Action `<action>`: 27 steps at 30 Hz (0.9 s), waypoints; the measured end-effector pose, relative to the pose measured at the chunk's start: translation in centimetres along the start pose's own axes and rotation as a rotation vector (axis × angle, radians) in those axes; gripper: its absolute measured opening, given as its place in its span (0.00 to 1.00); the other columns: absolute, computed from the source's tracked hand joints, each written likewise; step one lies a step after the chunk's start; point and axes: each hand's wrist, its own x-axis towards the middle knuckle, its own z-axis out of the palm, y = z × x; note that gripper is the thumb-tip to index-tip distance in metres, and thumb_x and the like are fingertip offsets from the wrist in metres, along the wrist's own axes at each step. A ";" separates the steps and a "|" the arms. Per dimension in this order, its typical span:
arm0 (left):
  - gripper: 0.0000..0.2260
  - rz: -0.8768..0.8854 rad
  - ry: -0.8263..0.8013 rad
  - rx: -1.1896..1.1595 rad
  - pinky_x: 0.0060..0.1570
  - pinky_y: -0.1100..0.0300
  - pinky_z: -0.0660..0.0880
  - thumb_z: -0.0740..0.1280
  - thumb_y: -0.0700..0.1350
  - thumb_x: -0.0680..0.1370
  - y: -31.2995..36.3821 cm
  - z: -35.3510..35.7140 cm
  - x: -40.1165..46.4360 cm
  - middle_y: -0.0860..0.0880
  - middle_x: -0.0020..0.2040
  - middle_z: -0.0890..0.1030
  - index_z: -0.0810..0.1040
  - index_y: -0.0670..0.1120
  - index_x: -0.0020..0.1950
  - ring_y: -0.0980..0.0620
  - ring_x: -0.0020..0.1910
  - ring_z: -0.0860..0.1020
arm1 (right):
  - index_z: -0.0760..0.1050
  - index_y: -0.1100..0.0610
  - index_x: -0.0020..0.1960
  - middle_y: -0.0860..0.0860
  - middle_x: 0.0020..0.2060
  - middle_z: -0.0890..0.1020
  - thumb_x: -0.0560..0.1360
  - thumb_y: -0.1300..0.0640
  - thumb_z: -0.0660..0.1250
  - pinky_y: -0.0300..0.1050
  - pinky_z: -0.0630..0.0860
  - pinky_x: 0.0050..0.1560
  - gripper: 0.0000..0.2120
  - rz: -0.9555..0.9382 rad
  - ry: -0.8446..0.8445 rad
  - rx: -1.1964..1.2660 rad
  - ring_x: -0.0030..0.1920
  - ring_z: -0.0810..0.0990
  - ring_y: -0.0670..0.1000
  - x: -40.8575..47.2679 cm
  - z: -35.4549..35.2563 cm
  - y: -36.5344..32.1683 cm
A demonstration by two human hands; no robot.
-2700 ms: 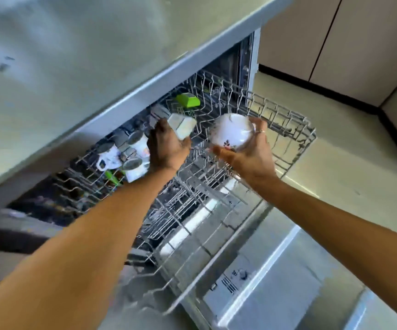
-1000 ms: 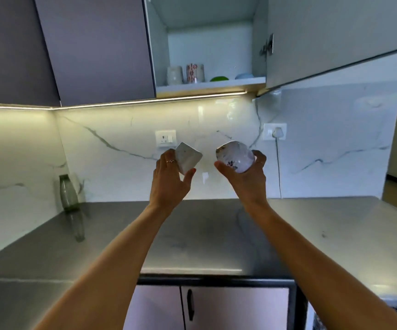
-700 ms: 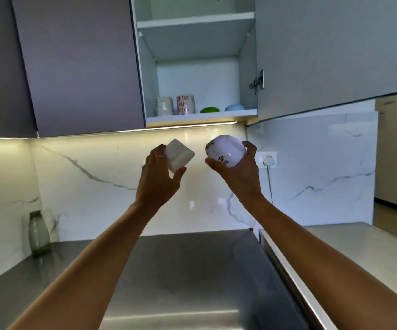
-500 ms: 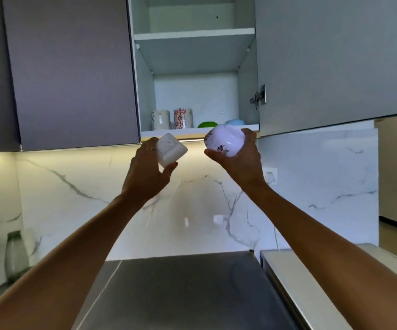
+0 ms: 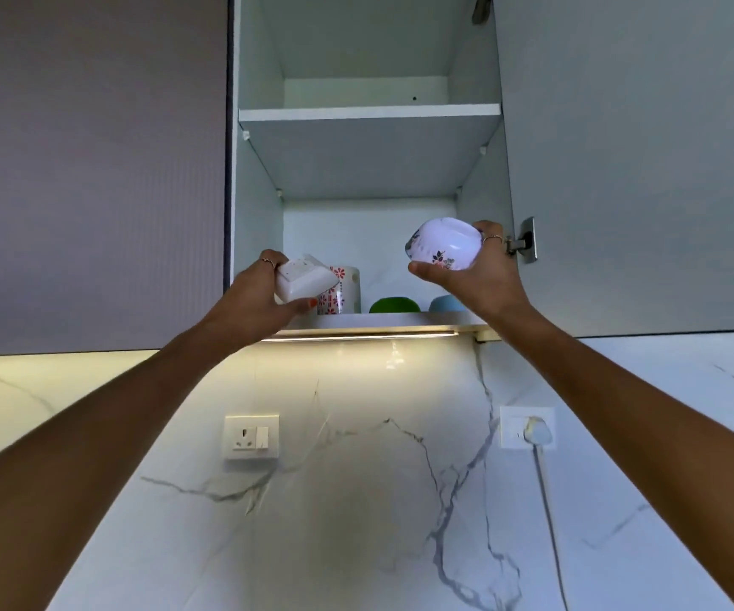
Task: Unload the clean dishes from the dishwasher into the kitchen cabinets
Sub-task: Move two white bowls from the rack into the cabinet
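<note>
My left hand (image 5: 254,302) grips a small square white bowl (image 5: 304,277), bottom up, at the front left of the open cabinet's lower shelf (image 5: 382,320). My right hand (image 5: 479,275) holds a round white bowl with a flower print (image 5: 443,243), also bottom up, higher and inside the opening on the right. On that shelf stand a red-flowered mug (image 5: 344,289), a green bowl (image 5: 395,305) and a blue bowl (image 5: 444,304). The mug is partly hidden by the square bowl.
The cabinet's upper shelf (image 5: 369,112) shows nothing on it from below. Its open door (image 5: 638,169) hangs at the right with a hinge (image 5: 526,240) close to my right hand. A shut purple-grey door (image 5: 92,169) is on the left. Two wall sockets (image 5: 251,436) sit on the marble backsplash below.
Both hands have risen with their bowls from below the cabinet to the level of the lower shelf. The view has tilted up, so the countertop is out of sight.
</note>
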 end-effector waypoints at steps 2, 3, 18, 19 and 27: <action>0.27 -0.035 -0.041 -0.022 0.49 0.60 0.70 0.73 0.45 0.73 -1.2 0.5 2.1 0.43 0.64 0.74 0.66 0.43 0.67 0.52 0.54 0.71 | 0.59 0.53 0.69 0.52 0.63 0.74 0.61 0.43 0.78 0.48 0.71 0.60 0.44 -0.003 -0.015 -0.013 0.63 0.73 0.54 1.6 0.8 1.0; 0.27 -0.062 -0.077 -0.042 0.50 0.58 0.72 0.73 0.45 0.73 -1.6 0.6 2.8 0.43 0.64 0.74 0.66 0.43 0.67 0.51 0.54 0.71 | 0.59 0.53 0.69 0.52 0.62 0.74 0.62 0.43 0.78 0.47 0.71 0.58 0.44 -0.001 -0.026 -0.018 0.62 0.73 0.54 2.1 1.0 1.4; 0.30 -0.228 -0.749 -0.011 0.61 0.63 0.64 0.69 0.40 0.75 -6.1 1.8 9.7 0.48 0.73 0.65 0.63 0.54 0.74 0.49 0.69 0.65 | 0.60 0.52 0.68 0.53 0.60 0.74 0.63 0.42 0.77 0.51 0.73 0.61 0.41 0.040 -0.215 -0.084 0.60 0.75 0.56 8.2 6.3 5.4; 0.30 -0.270 -0.756 -0.054 0.64 0.62 0.64 0.69 0.39 0.75 -6.5 1.8 9.9 0.48 0.75 0.62 0.63 0.54 0.74 0.49 0.72 0.62 | 0.61 0.52 0.68 0.53 0.60 0.74 0.63 0.42 0.77 0.51 0.73 0.60 0.41 0.049 -0.218 -0.082 0.60 0.75 0.55 8.6 6.5 5.5; 0.25 -0.256 -0.896 -0.110 0.69 0.61 0.59 0.66 0.39 0.77 -9.1 2.0 11.3 0.60 0.67 0.67 0.66 0.55 0.71 0.58 0.69 0.64 | 0.64 0.51 0.70 0.50 0.64 0.74 0.64 0.41 0.76 0.43 0.72 0.49 0.40 0.094 -0.299 -0.162 0.56 0.74 0.51 12.4 6.6 6.4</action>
